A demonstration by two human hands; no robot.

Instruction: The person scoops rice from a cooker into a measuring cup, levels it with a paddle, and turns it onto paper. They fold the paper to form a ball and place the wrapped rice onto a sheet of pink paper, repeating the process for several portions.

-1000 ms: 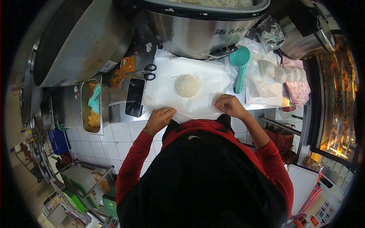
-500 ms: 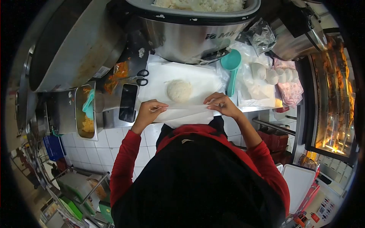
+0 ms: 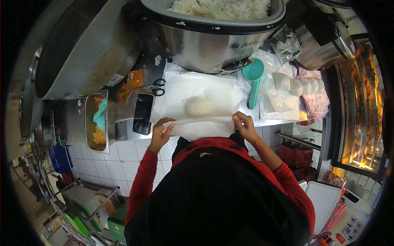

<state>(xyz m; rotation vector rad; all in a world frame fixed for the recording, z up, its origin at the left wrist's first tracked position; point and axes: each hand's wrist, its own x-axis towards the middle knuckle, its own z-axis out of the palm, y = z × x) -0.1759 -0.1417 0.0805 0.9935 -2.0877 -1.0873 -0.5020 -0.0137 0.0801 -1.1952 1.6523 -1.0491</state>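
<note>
The white paper (image 3: 221, 91) is spread along the counter's (image 3: 125, 131) front edge, its raised near fold running left to right, parallel to that edge. The fold's right end is pinched by the right hand (image 3: 245, 126); whether its left end is gripped by the bowed left hand (image 3: 161, 133) cannot be told. A pale, rounded rice mound (image 3: 198, 105) is borne on the thin sheet.

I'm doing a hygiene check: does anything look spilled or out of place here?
Yes: orange food residue by the scissors and a white clump, apparently rice, beside the rice cooker look spilled, lying outside any container. The phone seems misplaced so near the rice mound.
</note>
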